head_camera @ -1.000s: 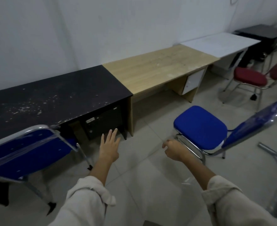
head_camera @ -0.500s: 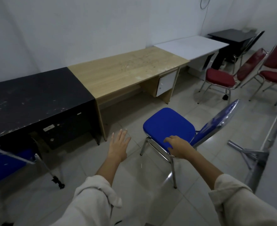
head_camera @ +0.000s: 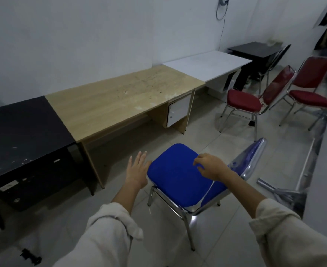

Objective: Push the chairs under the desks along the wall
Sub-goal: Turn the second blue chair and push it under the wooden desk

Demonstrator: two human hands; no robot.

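Two pale sleeves [head_camera: 104, 234] enter from the lower edge, cut off by the frame. Left hand [head_camera: 136, 171]: open, fingers spread flat, just beside the left edge of the blue chair [head_camera: 180, 176], contact uncertain. Right hand [head_camera: 210, 166]: fingers loosely curled over the seat near its rear, gripping nothing (whether the fingertips touch the cushion cannot be told). The chair stands on the tiled floor [head_camera: 226, 151], near the wood table [head_camera: 120, 97] but not under it; its backrest, wrapped in clear plastic, points right and away from the wall, so the seat's front faces left toward the black table [head_camera: 18, 130]. A pale label on the black table's drawer is too small to read. Along the wall follow a white table [head_camera: 207, 63] and a far dark table [head_camera: 255, 49]. Two red chairs [head_camera: 243, 101] stand beyond, the right one partly blurred. No writing is legible.
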